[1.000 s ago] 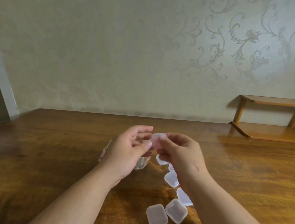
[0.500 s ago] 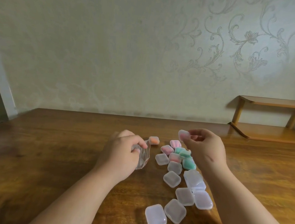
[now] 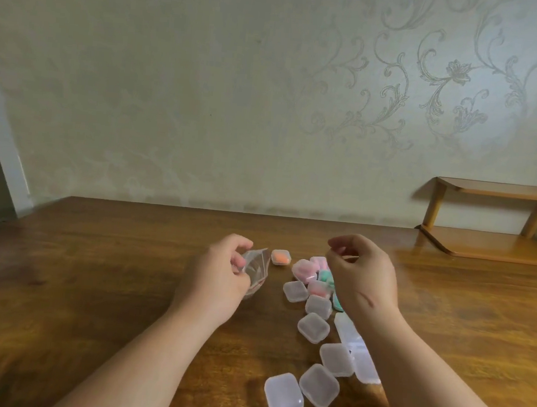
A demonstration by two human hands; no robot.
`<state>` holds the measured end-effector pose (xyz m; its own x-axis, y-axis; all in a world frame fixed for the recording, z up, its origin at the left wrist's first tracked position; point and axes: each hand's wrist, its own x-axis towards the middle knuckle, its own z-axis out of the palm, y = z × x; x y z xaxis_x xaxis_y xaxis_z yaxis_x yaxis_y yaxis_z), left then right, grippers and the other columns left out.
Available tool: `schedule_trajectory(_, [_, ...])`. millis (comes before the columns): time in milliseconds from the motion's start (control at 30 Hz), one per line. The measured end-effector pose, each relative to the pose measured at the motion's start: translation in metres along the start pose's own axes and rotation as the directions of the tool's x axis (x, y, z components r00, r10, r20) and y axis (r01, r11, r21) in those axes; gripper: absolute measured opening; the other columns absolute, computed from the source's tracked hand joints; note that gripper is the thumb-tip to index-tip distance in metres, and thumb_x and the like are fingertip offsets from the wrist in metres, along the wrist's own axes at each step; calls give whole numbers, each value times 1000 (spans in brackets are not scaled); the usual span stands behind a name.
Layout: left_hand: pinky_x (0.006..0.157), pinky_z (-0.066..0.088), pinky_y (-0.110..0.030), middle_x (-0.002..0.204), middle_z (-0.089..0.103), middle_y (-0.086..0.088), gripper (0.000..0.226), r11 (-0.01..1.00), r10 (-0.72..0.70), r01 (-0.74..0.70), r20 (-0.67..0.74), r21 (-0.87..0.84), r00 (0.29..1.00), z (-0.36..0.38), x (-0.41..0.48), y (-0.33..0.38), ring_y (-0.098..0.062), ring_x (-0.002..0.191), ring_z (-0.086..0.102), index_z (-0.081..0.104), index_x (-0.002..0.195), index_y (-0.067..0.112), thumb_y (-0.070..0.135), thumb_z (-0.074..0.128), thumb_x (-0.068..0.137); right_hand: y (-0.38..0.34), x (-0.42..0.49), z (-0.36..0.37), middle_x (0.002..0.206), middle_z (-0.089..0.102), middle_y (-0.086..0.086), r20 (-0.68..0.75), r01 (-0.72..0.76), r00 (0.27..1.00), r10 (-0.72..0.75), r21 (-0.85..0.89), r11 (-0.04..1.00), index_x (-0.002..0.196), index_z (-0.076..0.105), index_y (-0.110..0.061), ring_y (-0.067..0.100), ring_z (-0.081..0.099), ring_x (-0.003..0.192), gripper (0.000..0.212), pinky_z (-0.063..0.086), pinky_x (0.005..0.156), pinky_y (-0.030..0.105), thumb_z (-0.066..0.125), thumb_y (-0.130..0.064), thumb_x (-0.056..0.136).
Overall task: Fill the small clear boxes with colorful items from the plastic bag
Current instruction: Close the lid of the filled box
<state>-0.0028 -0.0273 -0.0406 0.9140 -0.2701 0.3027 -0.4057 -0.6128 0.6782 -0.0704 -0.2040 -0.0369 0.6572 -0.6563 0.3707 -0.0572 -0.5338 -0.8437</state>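
As the left hand (image 3: 219,273) pinches the plastic bag (image 3: 256,267) on the table (image 3: 91,285), the right hand (image 3: 363,276) hovers loosely curled above the filled boxes (image 3: 303,269). The pink box it held half a second ago is gone from its fingers (set down, presumably). Empty clear boxes (image 3: 313,327) trail toward the person, awaiting filling.

Box cluster (image 3: 318,306) right, likely room left
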Motion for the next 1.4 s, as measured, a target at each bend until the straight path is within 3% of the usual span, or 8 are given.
schedule_trajectory(167, [59, 55, -24, 93, 68, 8, 33, 925, -149, 143, 9, -351, 989, -11, 0, 7, -10, 81, 67, 62, 113, 31, 8, 65, 90, -21, -27, 11, 83, 60, -23, 306, 199, 936, -173, -56, 978, 92, 65, -33, 0, 59, 75, 29, 43, 55, 8, 52, -8, 92])
schedule_trajectory(300, [49, 48, -14, 95, 65, 14, 13, 919, -119, 107, -8, -380, 993, -12, 2, 3, -5, 79, 63, 69, 98, 31, 23, 58, 97, -26, -34, 14, 82, 48, -24, 520, 258, 847, -110, -220, 941, 102, 68, -36, 1, 50, 68, 49, 34, 48, 9, 38, 0, 90])
schedule_trajectory(500, [78, 55, -29, 116, 62, 6, 20, 972, -201, 213, -119, 98, 972, -6, 19, -23, -15, 101, 61, 63, 114, 35, 35, 58, 95, -24, -35, 17, 100, 58, -12, 604, 321, 795, -55, -342, 883, 110, 68, -37, 7, 56, 82, 37, 45, 60, 16, 40, -16, 101])
schedule_trajectory(667, [89, 51, -38, 123, 62, -2, 62, 804, -343, 291, 5, 518, 939, 1, 21, -32, -24, 112, 55, 66, 120, 23, 72, 50, 84, -27, -38, 25, 116, 60, -4, 706, 444, 708, -18, -425, 789, 127, 58, -39, 11, 57, 95, 39, 51, 73, 22, 41, -17, 101])
schedule_trajectory(800, [72, 54, -32, 90, 65, 0, 29, 937, -333, 319, 96, 141, 938, -1, 21, -31, -16, 84, 62, 65, 97, 20, 47, 60, 92, -30, -39, 25, 124, 57, -2, 735, 447, 677, 35, -449, 773, 133, 54, -36, 15, 56, 107, 37, 50, 87, 25, 43, -18, 102])
schedule_trajectory(933, [67, 54, -30, 96, 64, -2, 7, 907, -286, 301, 92, -296, 954, -3, 19, -22, -16, 85, 63, 58, 91, 20, 26, 61, 95, -24, -38, 25, 102, 60, -4, 624, 412, 777, -82, -407, 815, 112, 59, -31, 12, 60, 88, 21, 45, 66, 21, 43, -24, 101])
schedule_trajectory(1133, [85, 59, -48, 99, 69, -10, 4, 771, -285, 344, 194, -536, 939, -1, 17, -18, -27, 91, 71, 59, 94, 15, 18, 62, 94, -22, -32, 20, 86, 62, -4, 393, 336, 902, -179, -377, 863, 95, 63, -28, 14, 59, 71, 20, 52, 57, 32, 44, -24, 101])
schedule_trajectory(1400, [95, 54, -53, 113, 68, -13, 30, 608, -256, 408, 319, -681, 913, -3, 14, -16, -32, 105, 67, 62, 110, 20, 12, 70, 83, -27, -33, 21, 84, 66, -5, 350, 373, 910, -225, -447, 813, 88, 72, -30, 18, 58, 79, 20, 52, 60, 31, 53, -31, 96])
